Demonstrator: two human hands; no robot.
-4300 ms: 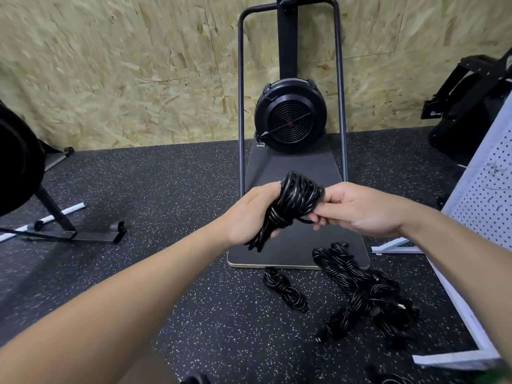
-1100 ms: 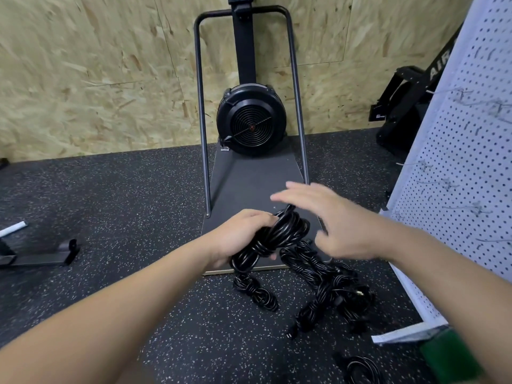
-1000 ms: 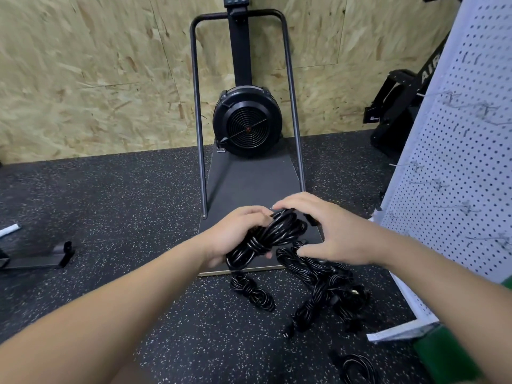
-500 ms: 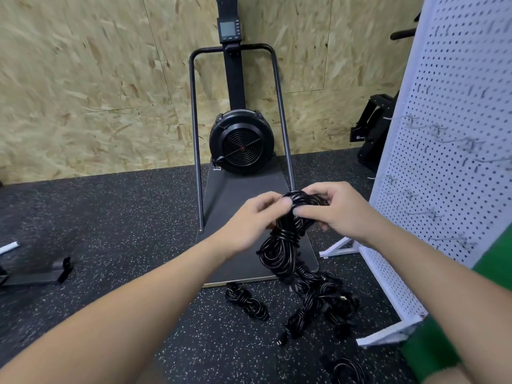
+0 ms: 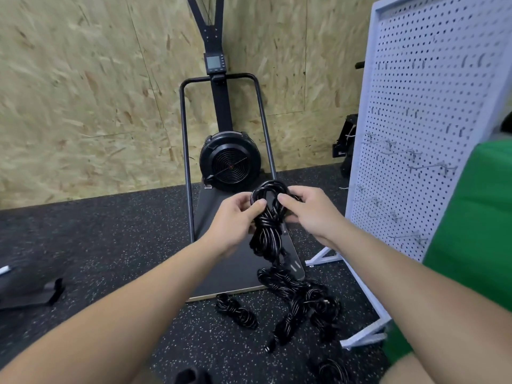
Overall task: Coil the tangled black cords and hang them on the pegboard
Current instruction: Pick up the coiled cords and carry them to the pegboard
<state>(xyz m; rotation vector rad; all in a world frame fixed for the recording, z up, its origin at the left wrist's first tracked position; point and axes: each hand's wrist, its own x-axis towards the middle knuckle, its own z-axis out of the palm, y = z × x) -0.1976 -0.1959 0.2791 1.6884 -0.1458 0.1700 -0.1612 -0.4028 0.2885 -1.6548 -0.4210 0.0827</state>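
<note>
Gripping glossy coiled cord, left hand, right hand, looped top

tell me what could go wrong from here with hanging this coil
1. The coiled cord is held only at its top loop by the left hand and right hand; its hanging tail could unwind on the way to the pegboard.
2. The pegboard hooks are thin; the thick loop may snag or slip off.
3. The tangled cords lie on the floor by the pegboard's foot, so stepping closer may catch them.
</note>
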